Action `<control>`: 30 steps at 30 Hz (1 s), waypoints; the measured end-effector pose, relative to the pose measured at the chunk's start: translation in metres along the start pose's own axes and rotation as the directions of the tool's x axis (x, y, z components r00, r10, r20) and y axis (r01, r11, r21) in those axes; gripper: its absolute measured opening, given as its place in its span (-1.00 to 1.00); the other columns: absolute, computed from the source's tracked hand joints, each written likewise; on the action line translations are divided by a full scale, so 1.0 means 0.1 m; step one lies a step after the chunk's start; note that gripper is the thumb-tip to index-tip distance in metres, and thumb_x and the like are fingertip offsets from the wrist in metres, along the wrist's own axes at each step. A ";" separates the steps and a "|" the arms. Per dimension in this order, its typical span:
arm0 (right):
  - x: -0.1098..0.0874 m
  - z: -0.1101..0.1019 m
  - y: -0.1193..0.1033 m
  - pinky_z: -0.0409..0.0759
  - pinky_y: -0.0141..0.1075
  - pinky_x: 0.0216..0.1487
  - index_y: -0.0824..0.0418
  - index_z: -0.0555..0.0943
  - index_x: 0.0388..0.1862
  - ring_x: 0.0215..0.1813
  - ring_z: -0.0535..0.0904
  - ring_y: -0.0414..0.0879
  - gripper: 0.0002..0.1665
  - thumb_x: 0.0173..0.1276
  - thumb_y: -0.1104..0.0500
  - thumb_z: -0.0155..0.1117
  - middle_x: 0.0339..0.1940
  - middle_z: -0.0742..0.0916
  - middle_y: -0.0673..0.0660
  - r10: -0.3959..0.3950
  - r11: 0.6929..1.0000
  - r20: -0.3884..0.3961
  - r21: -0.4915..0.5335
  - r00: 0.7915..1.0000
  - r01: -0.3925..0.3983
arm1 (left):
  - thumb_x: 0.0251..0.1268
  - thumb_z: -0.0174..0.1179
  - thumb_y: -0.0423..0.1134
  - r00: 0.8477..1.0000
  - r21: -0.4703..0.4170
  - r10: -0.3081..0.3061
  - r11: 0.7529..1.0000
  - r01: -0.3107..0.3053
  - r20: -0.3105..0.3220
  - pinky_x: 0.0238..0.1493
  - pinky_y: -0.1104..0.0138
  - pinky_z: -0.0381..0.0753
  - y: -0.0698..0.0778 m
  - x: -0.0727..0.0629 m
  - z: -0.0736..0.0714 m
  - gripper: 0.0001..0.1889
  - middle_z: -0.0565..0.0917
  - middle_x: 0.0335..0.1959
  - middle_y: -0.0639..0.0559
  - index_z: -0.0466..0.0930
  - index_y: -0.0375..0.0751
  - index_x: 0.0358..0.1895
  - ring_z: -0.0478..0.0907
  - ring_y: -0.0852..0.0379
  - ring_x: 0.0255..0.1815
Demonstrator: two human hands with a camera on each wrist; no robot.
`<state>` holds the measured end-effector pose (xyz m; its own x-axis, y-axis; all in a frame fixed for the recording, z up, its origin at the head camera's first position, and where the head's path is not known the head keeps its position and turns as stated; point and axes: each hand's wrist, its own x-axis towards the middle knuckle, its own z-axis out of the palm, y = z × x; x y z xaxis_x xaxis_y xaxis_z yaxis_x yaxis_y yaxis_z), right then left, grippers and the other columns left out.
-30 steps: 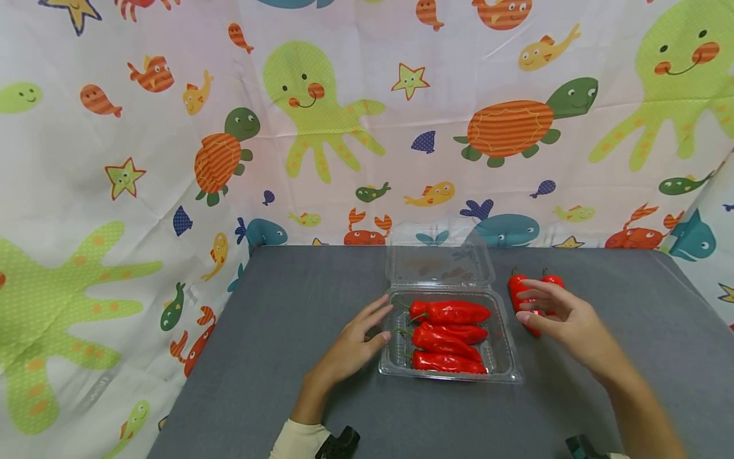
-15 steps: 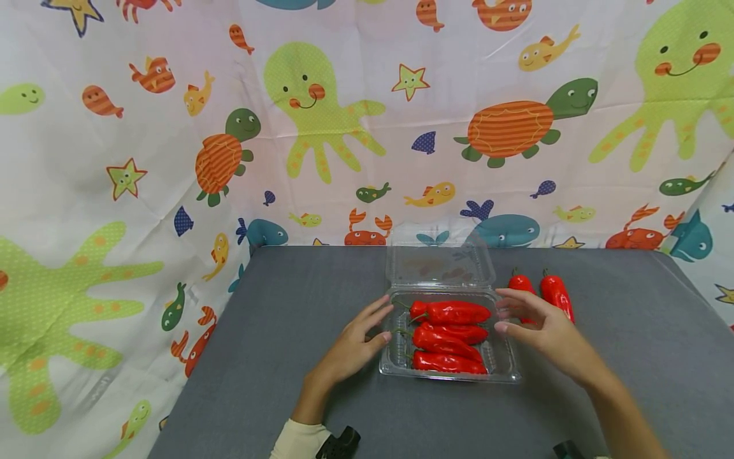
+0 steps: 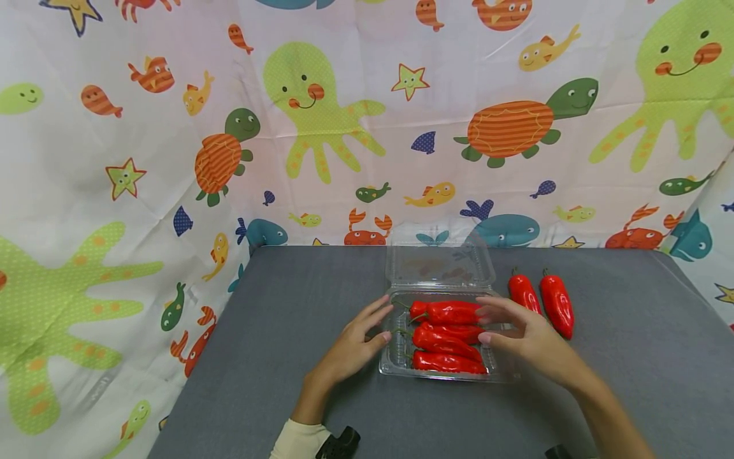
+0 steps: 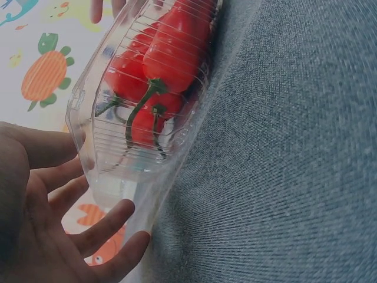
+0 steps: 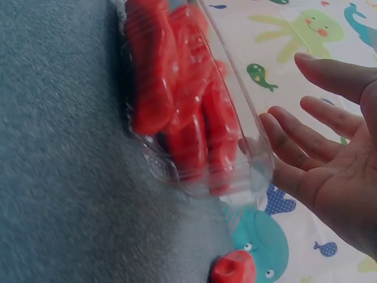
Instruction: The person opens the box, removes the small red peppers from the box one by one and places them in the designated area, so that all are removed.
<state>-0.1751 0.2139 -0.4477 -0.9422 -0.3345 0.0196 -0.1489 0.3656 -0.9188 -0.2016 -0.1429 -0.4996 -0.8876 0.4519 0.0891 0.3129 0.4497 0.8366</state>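
A clear plastic clamshell box (image 3: 441,377) stands on the grey table with its lid (image 3: 438,266) tipped back. Several red peppers (image 3: 444,362) with green stems lie side by side in its base. My left hand (image 3: 352,350) is at the box's left rim, fingers spread and slightly bent; the left wrist view shows its thumb against the plastic wall. My right hand (image 3: 536,338) reaches over the right rim, its fingertips near the ends of the peppers. In the right wrist view its fingers (image 5: 294,132) are spread beside the wall, gripping nothing.
Two loose red peppers, one nearer (image 3: 523,292) and one farther right (image 3: 556,305), lie on the table (image 3: 625,357) beyond my right hand. A white cloth (image 3: 355,204) printed with sea animals hangs behind and to the left of the table.
My right hand has moved left from above the loose peppers to over the right rim of the box, uncovering those peppers. My left hand and the box have not visibly moved.
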 end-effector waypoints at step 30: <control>0.08 0.31 0.05 0.73 -0.09 0.19 0.11 0.52 0.47 0.37 0.58 0.24 -0.27 0.39 0.00 0.52 0.37 0.67 0.20 0.035 0.997 0.098 -0.077 0.995 -0.027 | 0.63 0.15 -0.14 1.000 0.002 -0.005 1.000 0.005 0.005 0.31 -0.08 0.60 0.02 0.00 -0.01 -0.39 0.15 0.74 0.14 0.32 -0.11 0.64 0.51 -0.14 0.45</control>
<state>-0.1742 0.1865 -0.4647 -0.9127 -0.4054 -0.0514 -0.1456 0.4401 -0.8861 -0.2016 -0.1427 -0.4974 -0.8876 0.4532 0.0819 0.3089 0.4539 0.8358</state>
